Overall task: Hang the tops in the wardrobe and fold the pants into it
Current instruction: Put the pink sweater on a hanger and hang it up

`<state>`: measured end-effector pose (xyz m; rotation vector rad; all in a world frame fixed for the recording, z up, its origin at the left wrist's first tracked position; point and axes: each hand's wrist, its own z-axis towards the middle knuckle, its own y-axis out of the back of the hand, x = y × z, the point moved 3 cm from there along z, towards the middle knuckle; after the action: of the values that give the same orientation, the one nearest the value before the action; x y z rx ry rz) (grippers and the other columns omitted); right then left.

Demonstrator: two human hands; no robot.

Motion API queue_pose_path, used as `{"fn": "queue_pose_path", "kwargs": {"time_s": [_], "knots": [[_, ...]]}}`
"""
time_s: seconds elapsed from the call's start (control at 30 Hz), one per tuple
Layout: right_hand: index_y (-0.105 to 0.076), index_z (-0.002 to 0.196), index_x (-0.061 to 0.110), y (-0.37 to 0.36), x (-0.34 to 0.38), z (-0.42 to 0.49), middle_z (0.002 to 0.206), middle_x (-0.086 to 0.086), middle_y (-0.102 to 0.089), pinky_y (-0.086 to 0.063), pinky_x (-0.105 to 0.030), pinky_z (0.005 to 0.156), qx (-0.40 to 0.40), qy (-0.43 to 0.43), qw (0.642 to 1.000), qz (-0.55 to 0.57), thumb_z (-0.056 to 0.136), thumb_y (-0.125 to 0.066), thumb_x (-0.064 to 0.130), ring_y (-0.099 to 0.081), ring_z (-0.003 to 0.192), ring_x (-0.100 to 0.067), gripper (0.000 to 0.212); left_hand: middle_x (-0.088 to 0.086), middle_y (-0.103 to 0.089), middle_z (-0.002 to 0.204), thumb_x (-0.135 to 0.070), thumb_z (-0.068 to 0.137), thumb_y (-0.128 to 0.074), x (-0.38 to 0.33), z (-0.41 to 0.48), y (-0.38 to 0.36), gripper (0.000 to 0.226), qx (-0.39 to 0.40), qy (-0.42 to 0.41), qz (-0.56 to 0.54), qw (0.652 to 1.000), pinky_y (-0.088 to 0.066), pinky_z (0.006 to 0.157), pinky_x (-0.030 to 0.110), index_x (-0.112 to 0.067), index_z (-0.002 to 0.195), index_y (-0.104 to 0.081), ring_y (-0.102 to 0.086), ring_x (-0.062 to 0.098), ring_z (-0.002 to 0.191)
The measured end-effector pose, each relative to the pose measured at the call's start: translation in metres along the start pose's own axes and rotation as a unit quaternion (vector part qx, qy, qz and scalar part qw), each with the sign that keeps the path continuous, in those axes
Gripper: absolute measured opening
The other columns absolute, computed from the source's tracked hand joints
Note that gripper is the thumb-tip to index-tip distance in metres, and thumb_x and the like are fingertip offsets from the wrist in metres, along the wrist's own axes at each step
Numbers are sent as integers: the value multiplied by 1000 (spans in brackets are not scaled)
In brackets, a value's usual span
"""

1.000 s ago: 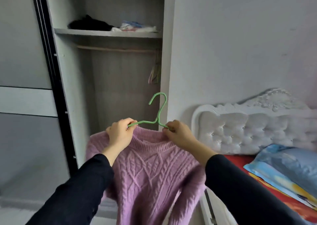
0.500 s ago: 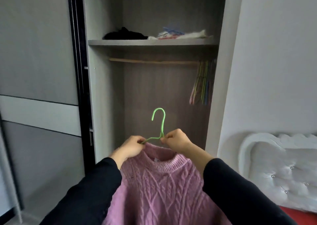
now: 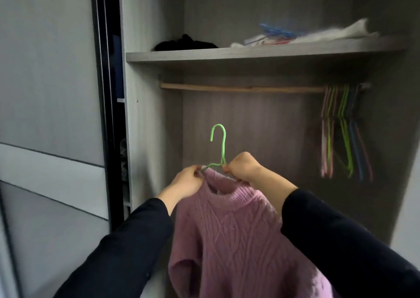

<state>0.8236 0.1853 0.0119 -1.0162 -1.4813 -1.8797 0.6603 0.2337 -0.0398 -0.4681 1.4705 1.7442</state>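
Note:
A pink cable-knit sweater (image 3: 236, 236) hangs on a green wire hanger (image 3: 221, 143) in front of the open wardrobe. My left hand (image 3: 186, 181) pinches the hanger's left arm at the sweater's collar. My right hand (image 3: 244, 168) grips the hanger and collar just right of the hook's base. The hook points up, below the wooden rail (image 3: 241, 89) and well apart from it. The hanger's arms are hidden inside the sweater.
A bunch of bare coloured hangers (image 3: 343, 129) hangs at the rail's right end. The shelf (image 3: 250, 53) above carries a black garment (image 3: 185, 42) and white and blue items (image 3: 302, 35). A grey sliding door (image 3: 52, 115) stands at the left.
I have turned and stepped toward the wardrobe; the bed has left the view. Both hands have carried the sweater on its hanger closer to the wardrobe opening, with the same grip.

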Motion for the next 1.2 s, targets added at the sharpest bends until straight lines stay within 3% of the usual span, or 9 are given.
{"fn": "queue_pose_path", "kwargs": {"time_s": [0.17,0.4,0.6,0.73,0.8,1.0,1.07,1.13,1.2], "knots": [[-68,87,-7,-14,51,78,68,-14,-57,-38,-30,52,-48,17,997,55,81,-62,5,-48,53,-21,15,-5,-59,133,-33,91,-47,6,84,40,44,14,-70,8,997,-46,98,28,-43,134,-50,-58,17,117],[-66,90,-7,-29,136,181,63,-11,-55,-37,-24,46,-132,44,983,123,86,-43,0,-46,50,-17,24,8,-53,138,-21,94,-46,10,206,120,45,-29,-129,80,988,-43,98,29,-24,140,-46,-51,27,125],[-64,98,-6,-52,174,260,67,-11,-57,-34,-21,44,-167,46,979,109,90,-42,6,-48,52,-17,27,8,-23,157,-21,98,-43,13,299,180,51,-104,-173,145,969,-19,117,37,-17,148,-33,-16,25,146],[-57,111,-5,-76,183,304,101,-21,-65,-40,-26,54,-171,49,975,131,88,-45,9,-56,74,-25,30,7,-16,159,-22,100,-38,10,346,203,52,-153,-202,178,951,-16,116,37,-14,150,-26,-11,25,147],[-56,104,-1,-88,186,317,99,-19,-62,-43,-29,57,-165,48,976,137,86,-49,8,-56,81,-28,21,8,-17,159,-22,100,-38,12,364,207,53,-160,-207,197,945,-12,118,38,-13,150,-24,-8,27,147],[-54,115,0,-108,199,346,112,-21,-62,-52,-45,81,-174,56,966,184,86,-49,12,-61,102,-38,32,5,-44,147,-18,99,-36,24,381,219,45,-209,-212,155,942,-33,107,35,-19,143,-43,-42,29,132],[-53,107,-1,-111,200,351,104,-19,-63,-53,-46,85,-167,54,964,202,89,-51,10,-62,99,-35,22,4,-50,142,-18,98,-37,23,384,225,43,-214,-200,126,948,-37,104,33,-23,139,-49,-47,29,128],[-50,90,1,-120,195,354,81,-14,-59,-55,-42,77,-145,46,969,197,91,-52,3,-61,83,-29,3,3,-54,139,-18,98,-38,23,386,228,42,-211,-186,104,954,-37,102,32,-25,136,-52,-49,28,126],[-55,91,-4,-135,186,359,67,-9,-55,-51,-33,58,-118,31,973,196,92,-51,0,-57,62,-21,6,4,-55,138,-17,97,-38,23,385,228,42,-208,-181,87,957,-38,102,32,-26,136,-52,-50,28,125]]}}
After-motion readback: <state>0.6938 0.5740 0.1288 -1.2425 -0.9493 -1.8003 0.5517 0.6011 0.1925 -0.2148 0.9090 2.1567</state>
